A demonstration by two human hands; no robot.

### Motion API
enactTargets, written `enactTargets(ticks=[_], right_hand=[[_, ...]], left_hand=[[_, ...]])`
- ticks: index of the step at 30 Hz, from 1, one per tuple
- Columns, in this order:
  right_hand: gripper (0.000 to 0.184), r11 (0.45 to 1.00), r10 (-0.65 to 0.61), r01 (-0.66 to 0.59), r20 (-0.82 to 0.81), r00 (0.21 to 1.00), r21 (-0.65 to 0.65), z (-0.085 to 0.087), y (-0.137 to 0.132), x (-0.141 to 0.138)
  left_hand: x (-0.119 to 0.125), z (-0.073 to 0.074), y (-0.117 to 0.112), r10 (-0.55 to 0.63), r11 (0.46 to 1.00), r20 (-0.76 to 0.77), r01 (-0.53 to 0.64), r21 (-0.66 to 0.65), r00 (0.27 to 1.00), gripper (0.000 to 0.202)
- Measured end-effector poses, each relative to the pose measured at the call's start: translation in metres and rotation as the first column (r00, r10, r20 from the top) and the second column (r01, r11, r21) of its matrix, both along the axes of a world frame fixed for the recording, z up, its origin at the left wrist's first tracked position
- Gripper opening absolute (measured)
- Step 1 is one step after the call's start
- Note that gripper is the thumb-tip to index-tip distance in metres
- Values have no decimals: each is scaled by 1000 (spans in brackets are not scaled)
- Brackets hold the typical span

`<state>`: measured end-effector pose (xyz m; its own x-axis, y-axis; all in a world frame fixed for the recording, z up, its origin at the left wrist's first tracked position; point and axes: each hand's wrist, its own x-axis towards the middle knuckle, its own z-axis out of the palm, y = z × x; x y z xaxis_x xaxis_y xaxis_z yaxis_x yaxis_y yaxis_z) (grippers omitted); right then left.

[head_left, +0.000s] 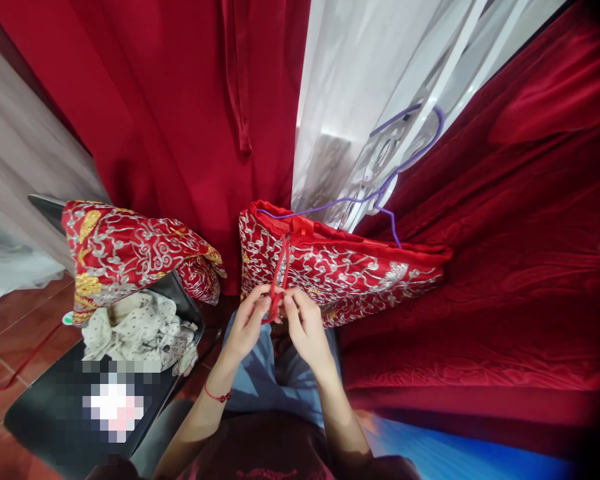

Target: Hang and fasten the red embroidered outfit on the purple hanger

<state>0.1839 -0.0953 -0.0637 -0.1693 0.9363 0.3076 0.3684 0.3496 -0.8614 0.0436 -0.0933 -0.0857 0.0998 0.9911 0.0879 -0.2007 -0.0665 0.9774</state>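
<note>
A red skirt-like garment (pixel 340 277) with silver and gold embroidery hangs in front of me from a purple wire hanger (pixel 350 200). From its waistband a thin red tie cord (pixel 281 267) runs down to my fingers. My left hand (pixel 250 317) pinches the cord from the left side, thumb and fingers together. Facing it, my right hand (pixel 304 323) pinches the cord close by, the fingertips almost touching those of the left. The cord forms a loop between both hands. Its lower part is partly hidden by my fingers.
To the left, a folded embroidered red cloth (pixel 135 250) lies over a dark chair's back. A dotted white cloth (pixel 137 330) rests on the black seat (pixel 45 413). Red curtains (pixel 180 100) hang behind, and white rack bars (pixel 445 73) stand at upper right.
</note>
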Motion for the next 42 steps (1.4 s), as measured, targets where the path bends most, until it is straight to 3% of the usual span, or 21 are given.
enactTargets(ticks=[3,8,15,21,28,33,36,40,42], right_hand=[[13,997,50,-55,82,995,61,5,-3,2],[30,990,77,-97,183,980,106,3,-4,4],[28,988,38,-60,157,987,141,-2,0,6],[23,982,-52,15,193,980,189,-3,2,9],[22,974,-70,32,163,984,224,2,6,15],[23,958,-192,158,124,974,240,0,10,29],[23,910,-347,327,39,937,255,-3,17,45],[26,799,-536,532,-69,841,280,-4,25,59],[26,822,-511,508,-62,857,257,-3,28,59]], left_hand=[[-2,-5,2,2,1000,8,-2,10,1000,28],[-1,-4,6,-20,999,-31,21,24,999,27],[-1,-8,8,-4,1000,-71,5,23,997,26],[-3,-13,11,110,990,-244,-83,118,964,20],[-17,-10,16,264,956,-229,-223,190,937,20],[-39,-15,20,419,905,-191,-393,163,887,25],[-55,-21,23,513,858,-251,-480,185,821,25],[-63,-26,24,684,729,-248,-635,256,686,26],[-61,-26,25,755,655,-199,-699,288,625,25]])
